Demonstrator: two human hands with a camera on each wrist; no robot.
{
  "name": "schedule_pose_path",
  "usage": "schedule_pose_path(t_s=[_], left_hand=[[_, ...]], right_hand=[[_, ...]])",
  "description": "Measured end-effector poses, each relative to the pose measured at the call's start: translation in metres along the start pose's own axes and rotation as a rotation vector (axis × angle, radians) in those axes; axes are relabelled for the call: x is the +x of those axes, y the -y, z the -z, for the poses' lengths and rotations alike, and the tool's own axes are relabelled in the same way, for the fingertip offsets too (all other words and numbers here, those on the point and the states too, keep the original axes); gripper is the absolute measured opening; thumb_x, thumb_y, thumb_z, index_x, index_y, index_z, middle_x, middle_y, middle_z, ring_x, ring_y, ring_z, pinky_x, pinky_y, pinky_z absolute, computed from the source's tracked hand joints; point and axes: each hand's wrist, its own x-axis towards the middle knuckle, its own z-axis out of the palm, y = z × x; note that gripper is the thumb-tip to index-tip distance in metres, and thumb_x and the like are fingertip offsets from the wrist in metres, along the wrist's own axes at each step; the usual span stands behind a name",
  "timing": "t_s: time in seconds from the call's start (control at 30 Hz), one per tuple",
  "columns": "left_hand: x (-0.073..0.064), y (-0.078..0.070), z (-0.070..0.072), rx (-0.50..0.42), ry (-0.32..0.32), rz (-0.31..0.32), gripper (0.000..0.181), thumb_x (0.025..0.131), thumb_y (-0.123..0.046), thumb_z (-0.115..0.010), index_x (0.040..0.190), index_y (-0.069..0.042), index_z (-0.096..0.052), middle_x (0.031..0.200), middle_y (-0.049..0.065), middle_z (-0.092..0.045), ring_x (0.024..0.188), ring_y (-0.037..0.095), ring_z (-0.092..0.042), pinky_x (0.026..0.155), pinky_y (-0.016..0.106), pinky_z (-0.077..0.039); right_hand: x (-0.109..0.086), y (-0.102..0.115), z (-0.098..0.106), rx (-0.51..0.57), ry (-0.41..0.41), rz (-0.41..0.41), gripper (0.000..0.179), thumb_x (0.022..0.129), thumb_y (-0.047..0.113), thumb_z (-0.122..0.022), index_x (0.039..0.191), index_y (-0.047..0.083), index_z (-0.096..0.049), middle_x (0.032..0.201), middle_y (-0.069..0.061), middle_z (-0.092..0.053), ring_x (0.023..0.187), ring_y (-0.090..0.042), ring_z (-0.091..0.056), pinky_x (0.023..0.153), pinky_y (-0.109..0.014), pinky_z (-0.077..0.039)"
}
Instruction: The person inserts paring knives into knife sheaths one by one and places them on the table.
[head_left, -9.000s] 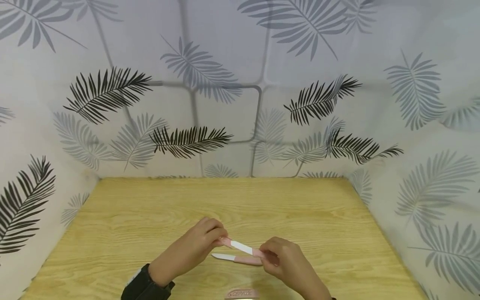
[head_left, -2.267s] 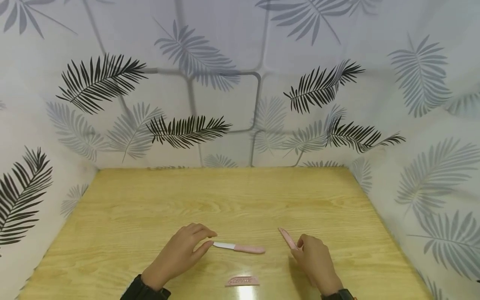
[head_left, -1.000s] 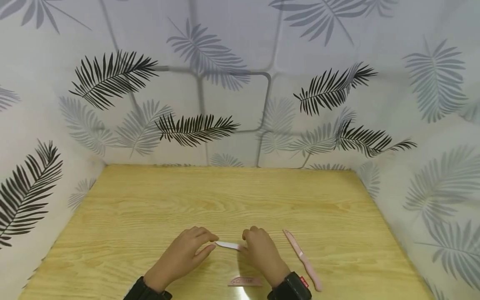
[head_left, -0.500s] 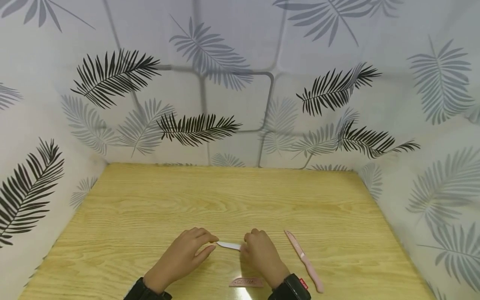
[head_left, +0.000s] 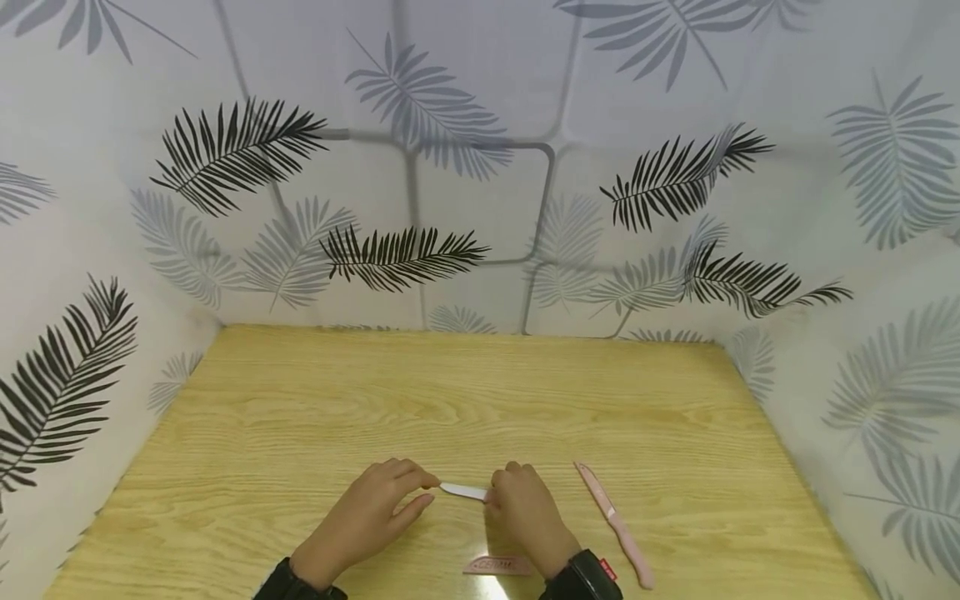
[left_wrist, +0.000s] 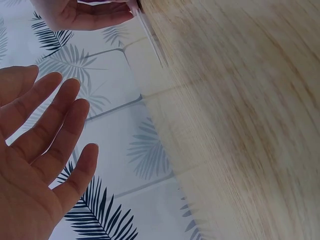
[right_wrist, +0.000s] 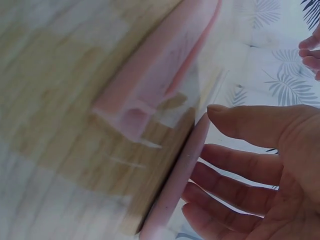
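An unsheathed knife with a white blade (head_left: 463, 492) and a pink handle (right_wrist: 175, 185) lies at the front middle of the table. My right hand (head_left: 525, 510) pinches its handle between thumb and fingers, covering most of it in the head view. At the blade's tip is my left hand (head_left: 375, 512), fingers loosely spread and holding nothing; the left wrist view shows its palm bare. Below the blade, a loose pink blade sheath (head_left: 497, 566) with raised lettering rests on the wood. To the right of my right hand lies a second pink knife (head_left: 628, 546), its blade covered by its sheath (head_left: 594, 487).
The wood-grain table (head_left: 450, 392) reaches back to a pale cloth (head_left: 480, 200) printed with leaves, which also hangs at both sides. A bright light reflection shows on the wood beside the loose sheath.
Earlier both hands held one knife and its sheath together. My right hand then set that sheathed knife down on the right and moved left onto the other knife's handle. Lately hands barely moved.
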Motion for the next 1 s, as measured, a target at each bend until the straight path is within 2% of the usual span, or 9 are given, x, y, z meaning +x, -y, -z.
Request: schedule_pose_path(t_s=[0.17,0.4,0.67,0.87,1.0], left_hand=[[-0.0004,-0.0003,-0.0018,0.000,-0.008,-0.002,0.019,0.090,-0.020,-0.068,0.108,-0.013,-0.070,0.105,-0.004,-0.066,0.093,0.012,-0.061,0.080,0.033,-0.053],[-0.0011,0.0006,-0.0034,0.002,-0.032,-0.026,0.019,0.088,-0.018,-0.070,0.107,-0.014,-0.070,0.104,-0.006,-0.066,0.092,0.010,-0.061,0.078,0.033,-0.053],[-0.0004,0.0004,-0.0024,0.004,-0.028,-0.026,0.020,0.088,-0.019,-0.070,0.107,-0.014,-0.070,0.104,-0.006,-0.066,0.092,0.010,-0.061,0.078,0.033,-0.054],[0.0018,-0.0016,-0.0017,0.006,-0.007,-0.012,0.019,0.091,-0.021,-0.068,0.109,-0.016,-0.070,0.104,-0.007,-0.065,0.093,0.010,-0.060,0.081,0.034,-0.053],[0.0026,-0.0015,-0.0024,0.005,-0.006,-0.011,0.019,0.090,-0.020,-0.069,0.108,-0.016,-0.070,0.103,-0.006,-0.066,0.092,0.009,-0.060,0.079,0.034,-0.053]], right_hand=[[-0.0019,-0.0020,-0.0034,0.017,0.006,-0.015,0.027,0.077,0.002,-0.072,0.058,0.011,-0.055,0.066,0.002,-0.045,0.062,-0.012,-0.040,0.054,-0.019,-0.035],[-0.0019,-0.0034,-0.0055,0.010,-0.017,-0.038,0.017,0.079,0.011,-0.078,0.066,0.005,-0.069,0.066,0.001,-0.049,0.061,-0.011,-0.044,0.052,-0.020,-0.038],[-0.0019,-0.0052,-0.0073,0.005,-0.016,-0.031,0.013,0.076,0.011,-0.080,0.073,0.004,-0.070,0.069,-0.001,-0.054,0.064,-0.014,-0.050,0.055,-0.022,-0.043],[-0.0004,-0.0065,-0.0092,-0.010,-0.044,-0.034,0.015,0.078,0.012,-0.079,0.069,0.005,-0.068,0.067,-0.001,-0.053,0.063,-0.017,-0.050,0.055,-0.025,-0.043],[0.0007,-0.0065,-0.0099,-0.031,-0.034,-0.037,0.017,0.080,0.016,-0.077,0.070,0.005,-0.069,0.068,-0.002,-0.055,0.063,-0.017,-0.051,0.057,-0.026,-0.045]])
